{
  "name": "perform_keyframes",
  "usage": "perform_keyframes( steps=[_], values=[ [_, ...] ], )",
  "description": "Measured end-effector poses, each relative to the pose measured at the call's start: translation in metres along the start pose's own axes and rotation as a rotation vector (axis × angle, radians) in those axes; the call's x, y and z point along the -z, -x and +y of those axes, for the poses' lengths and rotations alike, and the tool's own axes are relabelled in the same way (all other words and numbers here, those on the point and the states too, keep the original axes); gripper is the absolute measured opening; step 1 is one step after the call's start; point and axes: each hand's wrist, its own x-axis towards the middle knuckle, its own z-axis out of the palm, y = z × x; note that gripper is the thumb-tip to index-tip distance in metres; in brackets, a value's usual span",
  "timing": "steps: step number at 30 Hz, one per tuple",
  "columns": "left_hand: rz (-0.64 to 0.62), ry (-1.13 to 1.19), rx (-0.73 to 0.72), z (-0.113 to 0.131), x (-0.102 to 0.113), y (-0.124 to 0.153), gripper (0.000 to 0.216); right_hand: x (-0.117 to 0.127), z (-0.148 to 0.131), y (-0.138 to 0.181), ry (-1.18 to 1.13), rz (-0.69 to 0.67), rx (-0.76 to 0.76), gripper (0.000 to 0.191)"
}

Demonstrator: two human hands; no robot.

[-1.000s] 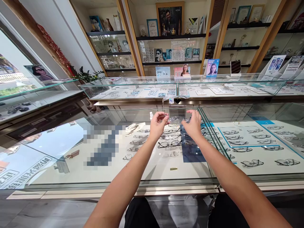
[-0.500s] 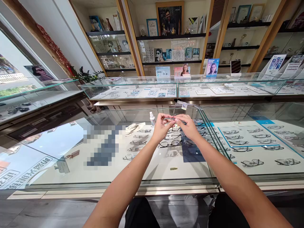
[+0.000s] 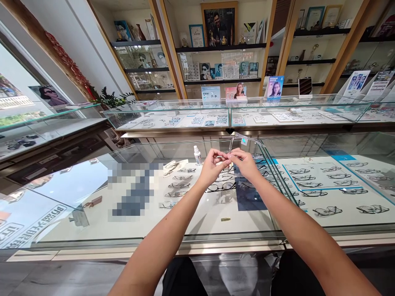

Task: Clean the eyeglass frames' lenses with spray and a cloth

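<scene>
Both hands meet above the glass display counter, fingers pinched close together. Between them they hold a pair of clear-framed glasses; a temple with a small tag sticks up beyond the fingers. My left hand grips the glasses from the left, its fingertips touching those of my right hand. The front of the glasses is mostly hidden behind the fingers. Just left of my left hand stands a white spray bottle, and a pale cloth lies beside it.
Rows of spectacles lie under the counter glass, with more frames to the right. A small gold-coloured piece lies near the front edge. Another glass showcase stands behind, before tall shelves.
The glasses have turned slightly in my fingers, and the tagged temple has shifted a little right. Both hands stay pinched together in nearly the same place.
</scene>
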Motion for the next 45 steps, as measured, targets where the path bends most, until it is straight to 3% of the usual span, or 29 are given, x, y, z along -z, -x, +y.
perform_keyframes(
  steps=[7,13,23,29,33,45],
  values=[
    [0.08,-0.281,-0.114,0.007,0.004,0.002,0.036,0.003,-0.006,0.001,0.046,0.036,0.044,0.031],
    [0.123,-0.375,-0.178,0.007,0.006,0.002,0.024,0.001,-0.006,0.003,0.132,0.068,0.1,0.026],
    [0.137,-0.475,-0.238,0.009,0.006,0.003,0.02,0.003,-0.006,0.004,0.262,0.078,0.162,0.021],
    [0.128,-0.806,-0.401,0.01,0.013,0.004,0.012,0.002,-0.012,0.008,0.482,0.073,0.197,0.021],
    [0.108,-0.928,-0.427,0.011,0.016,0.004,0.012,0.001,-0.016,0.011,0.616,0.046,0.218,0.021],
    [0.063,-1.018,-0.446,0.015,0.018,0.003,0.012,0.003,-0.021,0.013,0.727,-0.03,0.23,0.021]
  ],
)
